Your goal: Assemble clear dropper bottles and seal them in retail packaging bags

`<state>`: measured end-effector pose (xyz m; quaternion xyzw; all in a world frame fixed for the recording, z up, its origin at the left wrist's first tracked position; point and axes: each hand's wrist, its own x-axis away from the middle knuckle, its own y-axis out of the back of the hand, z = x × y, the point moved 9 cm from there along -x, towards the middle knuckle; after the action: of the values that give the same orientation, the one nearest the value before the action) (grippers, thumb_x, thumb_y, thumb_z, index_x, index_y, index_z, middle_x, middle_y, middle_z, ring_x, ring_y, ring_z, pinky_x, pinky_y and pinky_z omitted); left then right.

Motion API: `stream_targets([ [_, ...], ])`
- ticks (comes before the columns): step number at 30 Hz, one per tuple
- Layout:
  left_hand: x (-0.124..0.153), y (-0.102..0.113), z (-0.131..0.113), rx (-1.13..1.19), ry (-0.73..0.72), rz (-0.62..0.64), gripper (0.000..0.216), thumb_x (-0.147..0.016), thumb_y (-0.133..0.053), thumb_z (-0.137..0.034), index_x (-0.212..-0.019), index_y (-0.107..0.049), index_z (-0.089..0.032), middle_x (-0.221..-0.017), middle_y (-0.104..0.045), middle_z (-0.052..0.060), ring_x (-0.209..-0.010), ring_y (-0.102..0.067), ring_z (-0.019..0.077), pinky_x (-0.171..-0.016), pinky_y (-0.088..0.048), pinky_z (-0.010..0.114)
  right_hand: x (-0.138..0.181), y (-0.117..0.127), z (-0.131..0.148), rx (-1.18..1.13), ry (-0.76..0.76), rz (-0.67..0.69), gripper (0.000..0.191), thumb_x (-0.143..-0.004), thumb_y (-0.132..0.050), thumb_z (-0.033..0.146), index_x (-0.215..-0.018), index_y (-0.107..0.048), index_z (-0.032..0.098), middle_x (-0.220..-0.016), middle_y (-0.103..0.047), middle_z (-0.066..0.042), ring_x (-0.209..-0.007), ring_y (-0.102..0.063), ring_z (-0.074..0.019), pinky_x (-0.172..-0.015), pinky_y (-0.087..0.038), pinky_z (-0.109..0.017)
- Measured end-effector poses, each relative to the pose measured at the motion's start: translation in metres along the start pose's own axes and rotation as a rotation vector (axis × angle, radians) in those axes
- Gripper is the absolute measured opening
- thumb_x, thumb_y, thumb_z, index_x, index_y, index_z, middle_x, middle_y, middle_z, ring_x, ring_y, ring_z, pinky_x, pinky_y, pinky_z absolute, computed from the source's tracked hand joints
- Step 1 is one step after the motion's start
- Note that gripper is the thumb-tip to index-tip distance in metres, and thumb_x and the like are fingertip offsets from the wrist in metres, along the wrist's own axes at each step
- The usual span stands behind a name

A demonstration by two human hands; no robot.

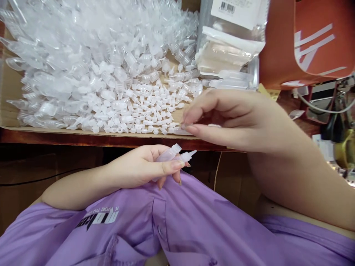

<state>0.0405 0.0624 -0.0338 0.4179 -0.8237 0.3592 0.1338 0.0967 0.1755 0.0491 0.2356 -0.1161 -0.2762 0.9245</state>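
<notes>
My left hand (pixel 155 162) is closed around small translucent plastic bottles in front of my shirt. One bottle (pixel 168 152) shows an open threaded neck. Beside it, a pointed nozzle tip (pixel 189 156) sticks out past my thumb. My right hand (pixel 222 114) is raised at the tray's front edge, its thumb and fingers pinched together. Something small and whitish shows at those fingertips, too little of it to name. Just left of my right hand lie many small white nozzle tips and caps (pixel 155 107), loose in the cardboard tray (pixel 7 88).
A large heap of clear bottles (pixel 97 33) fills the tray's back and left. Clear plastic packages (pixel 222 55) with a barcode label stand at its right. An orange-red bin (pixel 280 44) is at the far right, near black-handled scissors (pixel 334 125) and a tape roll (pixel 344 149).
</notes>
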Motion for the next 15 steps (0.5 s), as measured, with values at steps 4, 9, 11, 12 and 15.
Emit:
stream_targets([
  [4, 0.002, 0.003, -0.004, -0.085, 0.040, -0.068, 0.037, -0.086, -0.064, -0.053, -0.079, -0.063, -0.017, -0.063, -0.052, -0.004, -0.059, -0.046, 0.0112, -0.060, -0.036, 0.025, 0.020, -0.015, -0.012, -0.483, -0.131, -0.060, 0.008, -0.081, -0.070, 0.019, -0.084, -0.062, 0.019, -0.083, -0.070, 0.001, -0.076, -0.069, -0.0100, -0.069, -0.057, -0.021],
  [9, 0.002, 0.002, -0.011, -0.136, -0.010, -0.091, 0.027, -0.087, -0.064, -0.042, -0.078, -0.061, -0.017, -0.071, -0.053, -0.004, -0.067, -0.047, 0.0109, -0.067, -0.037, 0.023, 0.033, -0.019, -0.019, -0.404, -0.218, -0.090, 0.007, -0.083, -0.070, 0.025, -0.081, -0.067, 0.020, -0.078, -0.072, 0.001, -0.071, -0.068, -0.0106, -0.066, -0.057, -0.020],
  [11, 0.001, 0.000, -0.012, -0.152, -0.020, -0.086, 0.025, -0.088, -0.064, -0.039, -0.077, -0.060, -0.017, -0.073, -0.054, -0.004, -0.070, -0.048, 0.0113, -0.069, -0.038, 0.023, 0.036, -0.017, -0.016, -0.264, -0.244, -0.050, 0.009, -0.084, -0.067, 0.028, -0.080, -0.068, 0.020, -0.078, -0.073, -0.001, -0.071, -0.068, -0.0128, -0.066, -0.056, -0.023],
  [12, 0.001, 0.000, -0.011, -0.160, -0.019, -0.087, 0.024, -0.088, -0.063, -0.039, -0.077, -0.060, -0.018, -0.074, -0.054, -0.004, -0.070, -0.048, 0.0114, -0.070, -0.038, 0.024, 0.037, -0.016, -0.014, -0.193, -0.257, -0.029, 0.010, -0.085, -0.066, 0.029, -0.080, -0.069, 0.021, -0.078, -0.074, -0.001, -0.070, -0.068, -0.0136, -0.065, -0.055, -0.024],
  [15, 0.000, -0.001, -0.010, -0.179, -0.009, -0.108, 0.022, -0.089, -0.062, -0.040, -0.083, -0.062, -0.018, -0.076, -0.056, -0.004, -0.071, -0.049, 0.0121, -0.070, -0.039, 0.024, 0.039, -0.016, -0.010, -0.062, -0.298, 0.021, 0.013, -0.086, -0.062, 0.029, -0.082, -0.071, 0.020, -0.076, -0.074, 0.000, -0.066, -0.067, -0.0137, -0.062, -0.051, -0.025],
])
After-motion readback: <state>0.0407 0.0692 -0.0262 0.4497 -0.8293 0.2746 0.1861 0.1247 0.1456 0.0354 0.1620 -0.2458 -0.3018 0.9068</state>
